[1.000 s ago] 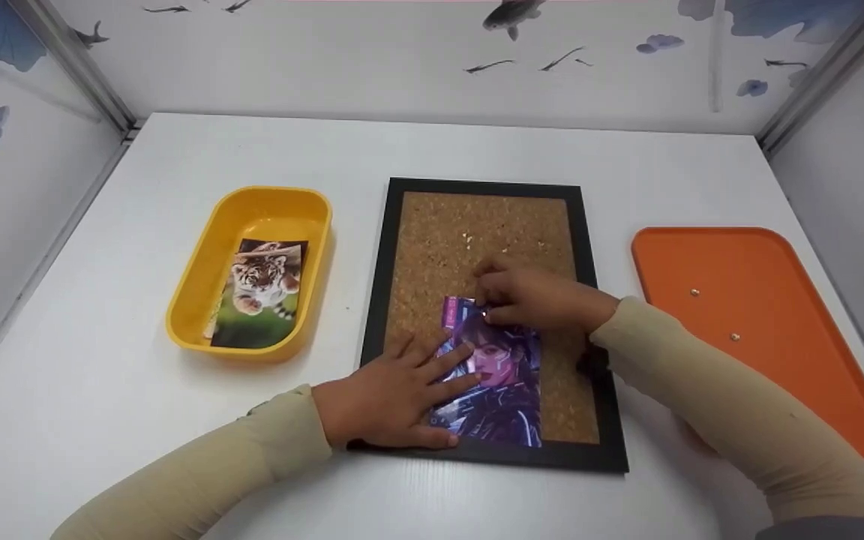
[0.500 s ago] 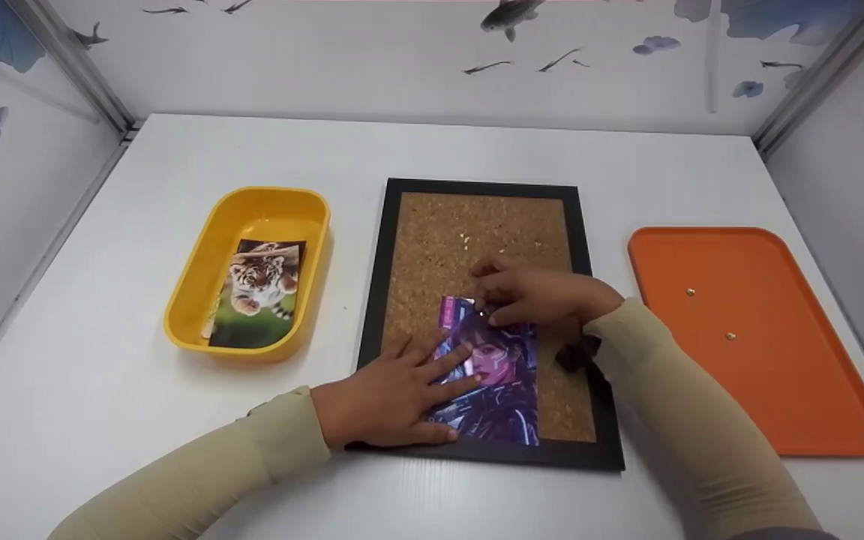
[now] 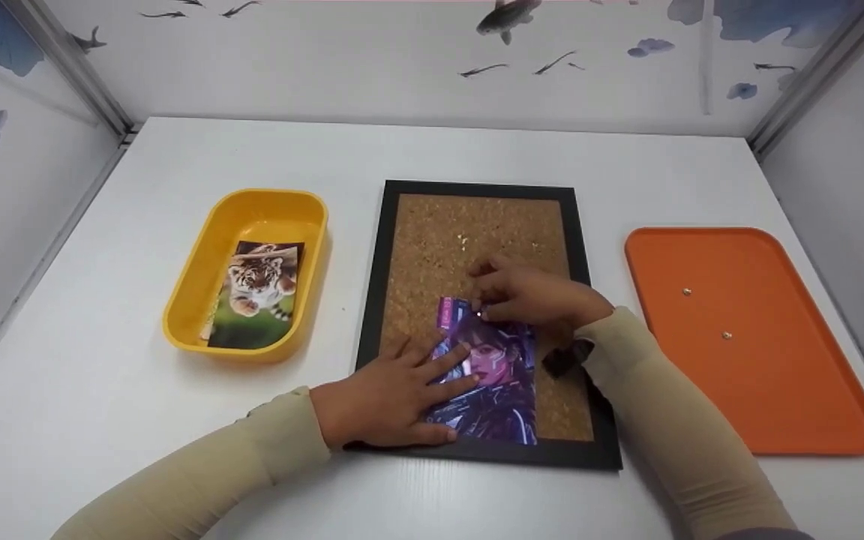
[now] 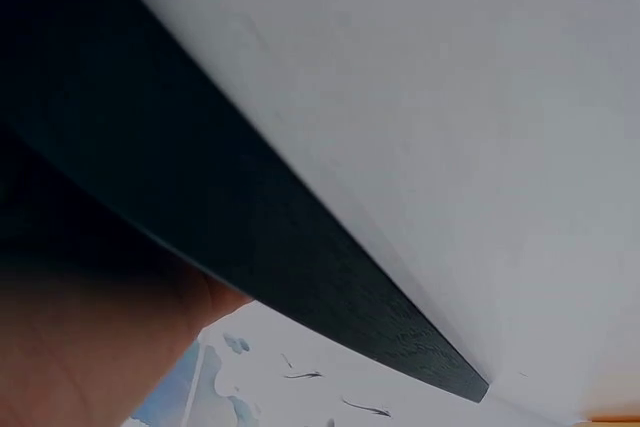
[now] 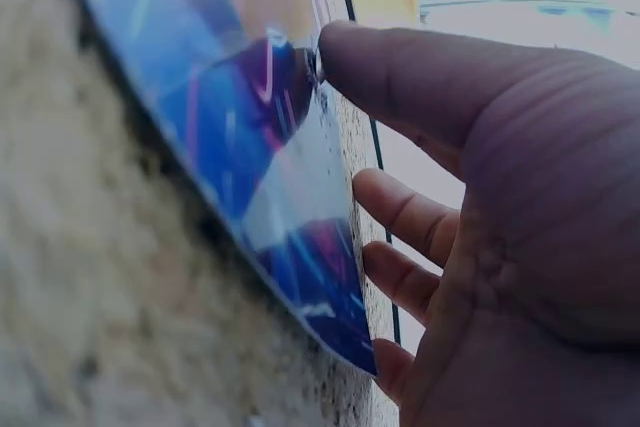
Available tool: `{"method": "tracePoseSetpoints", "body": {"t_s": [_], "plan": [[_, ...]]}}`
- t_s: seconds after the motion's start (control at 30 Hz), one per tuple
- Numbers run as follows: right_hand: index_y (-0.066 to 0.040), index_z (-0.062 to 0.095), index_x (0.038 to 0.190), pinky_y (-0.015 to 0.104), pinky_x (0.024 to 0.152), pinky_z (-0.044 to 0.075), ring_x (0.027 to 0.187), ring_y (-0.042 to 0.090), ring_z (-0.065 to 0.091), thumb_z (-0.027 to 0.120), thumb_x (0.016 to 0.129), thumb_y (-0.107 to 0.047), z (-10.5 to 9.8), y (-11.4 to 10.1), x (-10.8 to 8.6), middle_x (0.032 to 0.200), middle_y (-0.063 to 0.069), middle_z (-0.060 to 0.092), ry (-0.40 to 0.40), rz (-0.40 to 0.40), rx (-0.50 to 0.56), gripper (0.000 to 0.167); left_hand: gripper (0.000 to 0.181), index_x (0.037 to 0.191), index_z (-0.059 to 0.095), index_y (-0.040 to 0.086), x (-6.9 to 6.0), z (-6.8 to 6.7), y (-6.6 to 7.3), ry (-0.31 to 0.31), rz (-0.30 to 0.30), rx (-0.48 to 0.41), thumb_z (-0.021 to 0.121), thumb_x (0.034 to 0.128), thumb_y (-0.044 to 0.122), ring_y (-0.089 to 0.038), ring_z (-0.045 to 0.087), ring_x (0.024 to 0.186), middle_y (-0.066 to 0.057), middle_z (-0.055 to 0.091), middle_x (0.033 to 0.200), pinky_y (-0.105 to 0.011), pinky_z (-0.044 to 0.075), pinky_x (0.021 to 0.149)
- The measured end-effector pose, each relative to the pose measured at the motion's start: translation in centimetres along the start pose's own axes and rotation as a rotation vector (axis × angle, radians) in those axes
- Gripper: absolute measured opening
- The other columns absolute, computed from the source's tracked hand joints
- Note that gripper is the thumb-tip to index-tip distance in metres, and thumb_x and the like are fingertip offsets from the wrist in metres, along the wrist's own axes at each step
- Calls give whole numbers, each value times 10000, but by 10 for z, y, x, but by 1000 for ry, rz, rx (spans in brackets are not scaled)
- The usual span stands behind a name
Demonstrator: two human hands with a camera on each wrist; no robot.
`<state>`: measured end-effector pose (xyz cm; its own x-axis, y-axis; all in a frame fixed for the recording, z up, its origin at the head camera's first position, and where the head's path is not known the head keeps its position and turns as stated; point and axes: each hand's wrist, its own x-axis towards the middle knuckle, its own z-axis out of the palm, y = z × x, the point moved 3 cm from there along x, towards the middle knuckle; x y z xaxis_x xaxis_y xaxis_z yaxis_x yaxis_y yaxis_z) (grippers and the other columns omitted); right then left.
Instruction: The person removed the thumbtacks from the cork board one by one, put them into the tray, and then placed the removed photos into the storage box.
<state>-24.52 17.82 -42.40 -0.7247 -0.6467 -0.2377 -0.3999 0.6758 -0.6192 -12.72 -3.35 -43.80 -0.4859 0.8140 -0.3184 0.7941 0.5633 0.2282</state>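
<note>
My left hand (image 3: 394, 394) lies with fingers spread over the left side of a glossy purple picture card (image 3: 496, 405) and the frame of a corkboard (image 3: 432, 225). At the card's upper edge my right hand (image 3: 526, 296) pinches a small shiny thumbtack (image 3: 479, 315) against the card, with the thumb beside it. The right wrist view shows the thumb (image 5: 390, 67) by the tack on the reflective card (image 5: 250, 137); its other fingers touch or hover over the cork. Below the left hand in its wrist view runs the black frame (image 4: 260, 217).
Left of the board, a yellow bin (image 3: 181, 300) holds a tiger picture (image 3: 259, 300) with other cards beneath. An orange tray (image 3: 762, 405) at the right carries a tack (image 3: 687, 292) and another tack (image 3: 727, 335). Gold bits (image 3: 463, 241) dot the upper cork.
The right forearm has swung slightly inward, and the right fingers shift a little at the card's top. The left hand stays in place.
</note>
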Motion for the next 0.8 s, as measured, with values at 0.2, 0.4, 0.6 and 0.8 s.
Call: {"method": "tracePoseSetpoints", "body": {"t_s": [0.2,0.4,0.6,0.8], "plan": [[-265,690,953,473,1015,406,1221,194,405,666,965,-250,2,0,1,1305,-81,436,25,-24,-55,31,739,1572,9,414,0,1,0,6,2,16,206,946,754,-339,-97,1500,21,-87,1656,-618,49,1160],[-242,670,968,484,1003,386,1199,187,400,645,978,-276,2,-3,0,1289,-56,432,18,-90,-157,43,733,1575,33,407,-1,-2,1,14,3,12,224,953,744,-327,-108,1500,22,-73,1658,-622,50,1159],[-261,660,968,472,981,400,1183,186,412,623,992,-280,2,-5,-1,1289,-52,440,19,-89,-219,48,737,1573,14,413,0,-1,1,1,1,10,214,949,750,-327,-111,1500,27,-84,1657,-620,37,1159],[-265,629,967,435,948,438,1195,193,395,608,999,-249,4,-6,0,1319,-39,426,8,-107,-237,41,738,1571,-1,420,0,-1,1,-13,-3,6,213,948,752,-332,-85,1503,29,-88,1656,-620,36,1158]]}}
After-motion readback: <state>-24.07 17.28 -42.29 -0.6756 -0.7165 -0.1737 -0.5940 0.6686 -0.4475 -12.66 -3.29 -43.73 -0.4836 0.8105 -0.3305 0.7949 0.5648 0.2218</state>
